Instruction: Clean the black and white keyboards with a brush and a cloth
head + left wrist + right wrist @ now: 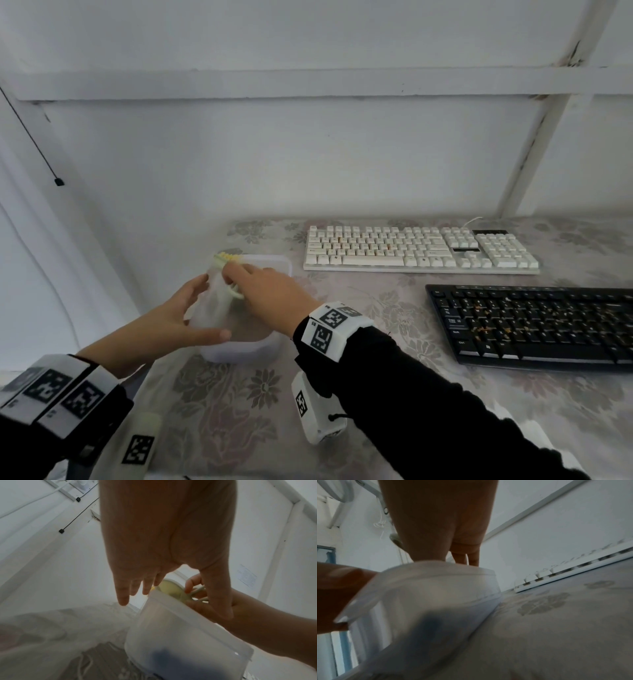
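The right hand had its grip curled round the pale yellow-green brush, lifting it over the translucent plastic box on the desk. The left hand lay just left of that grip, fingers straight and spread against the box's tilted lid, its grip loose. The white keyboard sat to the right of the grip and farther back, the black keyboard well apart to the right. I could not make out the cloth.
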Demonstrator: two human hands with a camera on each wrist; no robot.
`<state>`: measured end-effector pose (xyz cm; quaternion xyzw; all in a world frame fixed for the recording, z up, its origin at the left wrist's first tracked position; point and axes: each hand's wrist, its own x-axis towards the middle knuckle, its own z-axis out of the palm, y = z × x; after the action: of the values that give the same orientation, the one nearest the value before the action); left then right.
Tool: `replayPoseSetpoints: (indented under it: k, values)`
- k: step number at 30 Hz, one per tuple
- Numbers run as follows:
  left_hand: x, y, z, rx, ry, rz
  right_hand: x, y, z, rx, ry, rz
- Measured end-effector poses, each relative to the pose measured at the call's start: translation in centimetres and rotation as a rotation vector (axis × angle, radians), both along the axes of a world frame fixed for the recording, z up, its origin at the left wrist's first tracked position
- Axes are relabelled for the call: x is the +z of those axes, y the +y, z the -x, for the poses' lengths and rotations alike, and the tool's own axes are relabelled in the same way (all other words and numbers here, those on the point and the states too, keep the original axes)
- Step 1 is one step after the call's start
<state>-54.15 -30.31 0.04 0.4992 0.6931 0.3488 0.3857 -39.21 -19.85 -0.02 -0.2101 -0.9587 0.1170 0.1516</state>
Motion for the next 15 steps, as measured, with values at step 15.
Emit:
replayPoseSetpoints:
  k: [15]
  values:
    - [4.8,4.4,-7.5,-0.042,0.143,-0.293,5.6,4.1,-12.0,-0.387,1.214,1.023]
